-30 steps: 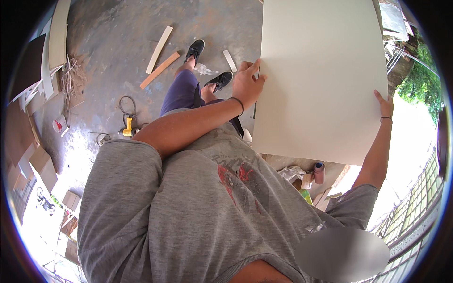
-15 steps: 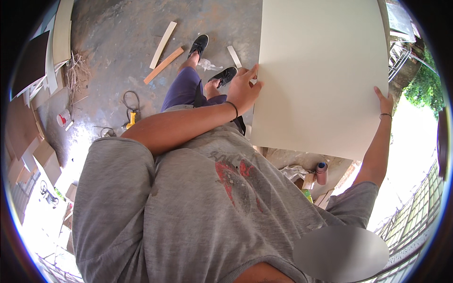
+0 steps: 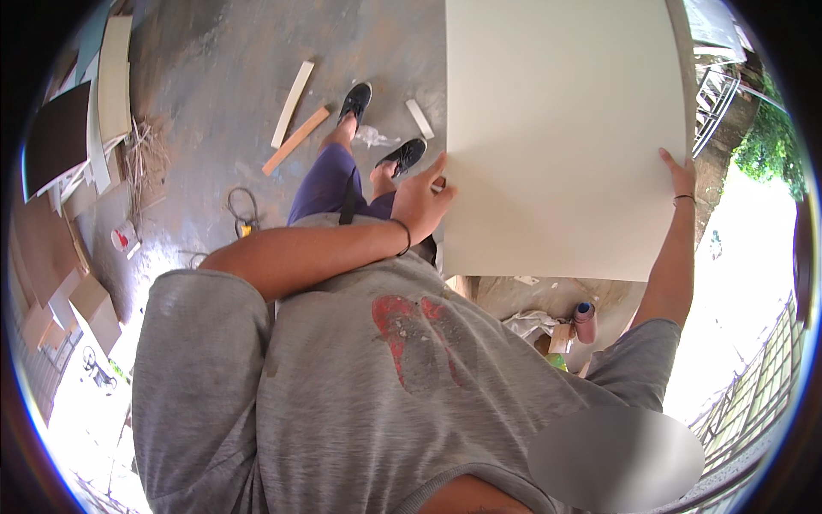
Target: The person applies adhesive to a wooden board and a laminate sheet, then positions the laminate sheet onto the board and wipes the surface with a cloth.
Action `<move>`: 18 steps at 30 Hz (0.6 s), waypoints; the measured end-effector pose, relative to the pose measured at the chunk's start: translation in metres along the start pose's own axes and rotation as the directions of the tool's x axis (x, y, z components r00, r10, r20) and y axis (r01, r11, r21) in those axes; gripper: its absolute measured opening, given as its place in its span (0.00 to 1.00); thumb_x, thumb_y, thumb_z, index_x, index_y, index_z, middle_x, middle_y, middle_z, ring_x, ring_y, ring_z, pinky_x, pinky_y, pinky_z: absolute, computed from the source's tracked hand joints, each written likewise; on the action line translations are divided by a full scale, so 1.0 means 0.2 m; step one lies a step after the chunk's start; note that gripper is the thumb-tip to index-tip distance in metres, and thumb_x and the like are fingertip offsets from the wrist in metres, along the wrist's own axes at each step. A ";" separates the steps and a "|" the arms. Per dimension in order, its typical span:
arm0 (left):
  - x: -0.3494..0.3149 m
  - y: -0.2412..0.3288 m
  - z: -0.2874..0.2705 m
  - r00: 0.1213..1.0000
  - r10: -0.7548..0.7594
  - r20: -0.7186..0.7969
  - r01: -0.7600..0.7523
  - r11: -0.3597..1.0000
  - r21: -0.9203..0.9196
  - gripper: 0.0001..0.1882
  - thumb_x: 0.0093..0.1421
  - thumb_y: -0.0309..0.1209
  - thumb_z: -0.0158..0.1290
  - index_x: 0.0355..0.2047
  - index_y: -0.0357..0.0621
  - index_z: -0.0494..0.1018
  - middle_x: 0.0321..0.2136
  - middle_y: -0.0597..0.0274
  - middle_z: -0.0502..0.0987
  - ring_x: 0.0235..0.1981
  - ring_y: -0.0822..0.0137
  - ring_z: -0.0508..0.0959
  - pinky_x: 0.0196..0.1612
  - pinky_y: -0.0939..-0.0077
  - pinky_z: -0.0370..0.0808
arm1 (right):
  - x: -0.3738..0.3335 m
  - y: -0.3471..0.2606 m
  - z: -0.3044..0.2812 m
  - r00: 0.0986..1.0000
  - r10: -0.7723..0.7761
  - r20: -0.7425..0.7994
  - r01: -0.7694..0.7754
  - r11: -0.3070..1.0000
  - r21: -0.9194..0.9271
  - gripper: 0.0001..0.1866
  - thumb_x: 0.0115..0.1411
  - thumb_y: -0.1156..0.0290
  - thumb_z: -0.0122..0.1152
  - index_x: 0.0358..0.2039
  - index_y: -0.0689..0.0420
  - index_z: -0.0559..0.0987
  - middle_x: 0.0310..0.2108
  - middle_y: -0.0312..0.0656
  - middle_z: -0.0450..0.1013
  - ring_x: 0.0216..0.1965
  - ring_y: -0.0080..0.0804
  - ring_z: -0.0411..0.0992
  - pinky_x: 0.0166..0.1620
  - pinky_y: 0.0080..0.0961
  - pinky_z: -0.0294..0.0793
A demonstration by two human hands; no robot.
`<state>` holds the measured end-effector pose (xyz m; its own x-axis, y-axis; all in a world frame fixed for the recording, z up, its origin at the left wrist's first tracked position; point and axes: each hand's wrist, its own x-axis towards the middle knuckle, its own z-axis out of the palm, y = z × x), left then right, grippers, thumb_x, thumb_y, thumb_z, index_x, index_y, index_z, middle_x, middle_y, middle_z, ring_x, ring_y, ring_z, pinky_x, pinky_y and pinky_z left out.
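Observation:
A large off-white board (image 3: 565, 137) stretches in front of me on the right, running out of the top of the view. At its left edge is my left hand (image 3: 424, 201), fingers bent and closed at the edge, with a dark band on the wrist. My right hand (image 3: 679, 176) grips the opposite edge, its thumb lying on the pale face and the other fingers hidden behind. The board's near edge sits just beyond my body.
On the concrete floor (image 3: 214, 94) lie a pale wood strip (image 3: 293, 103), an orange-brown strip (image 3: 296, 140) and a short white piece (image 3: 419, 118). Sheet offcuts (image 3: 60, 137) lean at the left. Below the board stands a pink cylindrical container (image 3: 585, 322). A coiled cable (image 3: 242, 206) lies left.
The board and both my hands have shifted left in the view. My left hand has also dropped slightly lower along the edge. Both hands remain at the board's edges.

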<state>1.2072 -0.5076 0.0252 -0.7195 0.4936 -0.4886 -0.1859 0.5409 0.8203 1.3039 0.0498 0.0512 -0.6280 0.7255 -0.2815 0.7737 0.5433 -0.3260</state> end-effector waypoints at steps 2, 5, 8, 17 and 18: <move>0.00 -0.04 0.00 0.991 0.128 -0.043 -0.123 0.987 0.107 0.30 0.52 0.29 0.51 0.57 0.43 0.61 0.26 0.55 0.78 0.26 0.62 0.79 0.31 0.73 0.74 | 0.01 0.01 0.03 0.999 0.034 -0.019 -0.034 0.999 -0.032 0.52 0.38 0.41 0.70 0.53 0.70 0.65 0.51 0.56 0.65 0.54 0.46 0.63 0.56 0.34 0.62; 0.00 0.02 -0.01 0.995 0.098 0.019 -0.099 0.994 0.040 0.29 0.54 0.28 0.51 0.57 0.40 0.59 0.26 0.55 0.78 0.26 0.63 0.80 0.30 0.75 0.74 | 0.02 0.17 0.12 0.986 0.125 -0.108 -0.135 0.987 -0.092 0.58 0.37 0.40 0.70 0.56 0.74 0.58 0.56 0.60 0.60 0.60 0.48 0.57 0.60 0.34 0.56; 0.01 0.00 0.00 0.997 0.065 0.048 -0.070 0.992 0.108 0.29 0.53 0.31 0.54 0.55 0.36 0.62 0.25 0.55 0.78 0.27 0.59 0.77 0.43 0.68 0.69 | 0.02 0.17 0.19 0.990 0.136 -0.045 -0.136 0.991 0.007 0.62 0.36 0.37 0.68 0.56 0.76 0.55 0.57 0.62 0.57 0.61 0.49 0.55 0.61 0.35 0.54; 0.02 -0.05 0.00 0.992 0.116 0.055 -0.121 0.988 0.091 0.30 0.53 0.28 0.55 0.56 0.33 0.60 0.24 0.56 0.76 0.23 0.66 0.78 0.29 0.76 0.74 | -0.11 -0.18 0.09 0.970 0.240 -0.032 -0.240 0.971 -0.006 0.54 0.37 0.42 0.71 0.56 0.67 0.60 0.57 0.56 0.56 0.60 0.49 0.54 0.59 0.37 0.59; 0.03 -0.04 0.00 0.990 0.117 0.076 -0.126 0.984 0.127 0.30 0.53 0.28 0.55 0.56 0.33 0.60 0.23 0.57 0.77 0.23 0.66 0.78 0.29 0.76 0.74 | -0.13 -0.14 0.11 0.967 0.237 -0.092 -0.236 0.972 0.022 0.50 0.37 0.44 0.71 0.53 0.65 0.64 0.54 0.55 0.60 0.59 0.50 0.55 0.58 0.39 0.61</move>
<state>1.2039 -0.5085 0.0154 -0.6837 0.6038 -0.4099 -0.0067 0.5564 0.8309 1.2969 0.0069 0.0472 -0.4164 0.8692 -0.2667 0.8980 0.3472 -0.2704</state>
